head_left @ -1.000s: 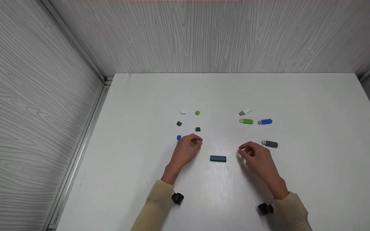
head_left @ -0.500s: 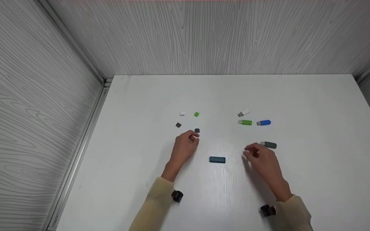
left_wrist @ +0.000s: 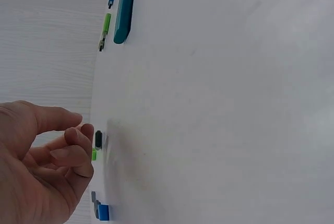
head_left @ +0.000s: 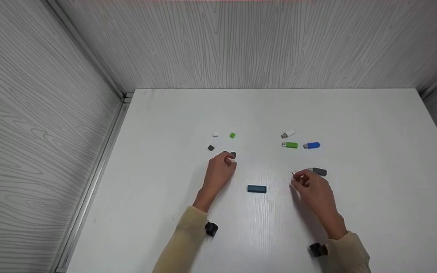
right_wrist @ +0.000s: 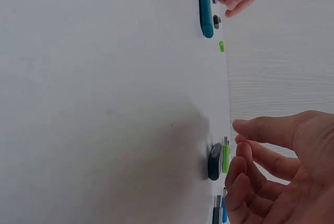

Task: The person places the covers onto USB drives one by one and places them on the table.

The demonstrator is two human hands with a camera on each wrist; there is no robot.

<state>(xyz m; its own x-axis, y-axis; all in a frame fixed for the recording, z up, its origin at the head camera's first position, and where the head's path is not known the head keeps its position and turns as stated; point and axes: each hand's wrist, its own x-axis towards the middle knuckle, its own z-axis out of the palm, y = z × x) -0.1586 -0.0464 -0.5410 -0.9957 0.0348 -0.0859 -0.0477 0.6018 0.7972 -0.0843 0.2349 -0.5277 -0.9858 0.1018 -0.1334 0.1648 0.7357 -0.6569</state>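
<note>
My left hand [head_left: 220, 170] is held over the table with loosely bent fingers and nothing between them. Nearest it are a black cap [head_left: 233, 154], partly behind its fingertips, and a blue cap [left_wrist: 103, 212], which it hides in the head view. A teal stick-shaped block [head_left: 257, 189], with no connector showing, lies between the hands. My right hand [head_left: 313, 189] hovers with thumb and forefinger apart. A dark USB stick [right_wrist: 215, 161] is by its fingers; only its metal tip shows in the head view. A grey USB stick [head_left: 319, 171] lies beyond the knuckles.
White [head_left: 288, 133], green [head_left: 290, 145] and blue [head_left: 312, 145] USB sticks lie at the back right. A white cap [head_left: 215, 135], a green cap [head_left: 232, 135] and a dark cap [head_left: 211, 148] lie at the back left. Wood-grain panels [head_left: 218, 45] surround the white table.
My right hand has shifted right, uncovering the dark stick's metal tip. My left hand has moved slightly away from me, covering the blue cap and overlapping the black one. The teal block stays put.
</note>
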